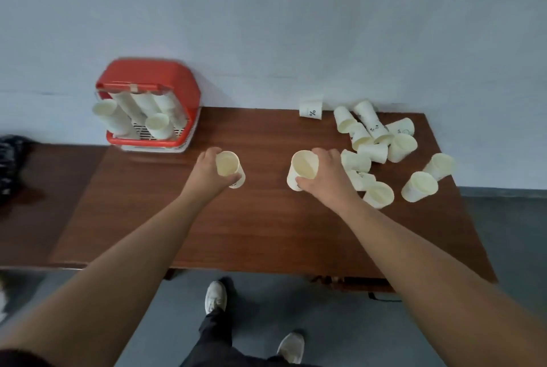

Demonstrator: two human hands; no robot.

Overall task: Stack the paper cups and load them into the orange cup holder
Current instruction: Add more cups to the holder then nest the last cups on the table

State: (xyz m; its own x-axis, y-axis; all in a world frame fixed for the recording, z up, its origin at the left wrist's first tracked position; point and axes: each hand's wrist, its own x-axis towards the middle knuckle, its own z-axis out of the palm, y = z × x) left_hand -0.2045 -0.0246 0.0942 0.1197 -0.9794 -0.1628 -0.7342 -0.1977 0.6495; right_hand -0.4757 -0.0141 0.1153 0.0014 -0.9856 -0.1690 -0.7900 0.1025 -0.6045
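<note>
Now each hand (207, 172) (324, 175) apparently holds one paper cup (229, 166) (303, 168).

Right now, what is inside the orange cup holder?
Inside the orange cup holder are several leaning stacks of paper cups. The stacks' upper ends are hidden under its hood, so their count is unclear.

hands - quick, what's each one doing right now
Left hand: closed around a white paper cup.
Right hand: closed around another white paper cup.

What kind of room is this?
Probably a plain office or workroom, not a kitchen: a brown wooden table against a bare grey wall, a grey floor, and loose paper cups.
</note>
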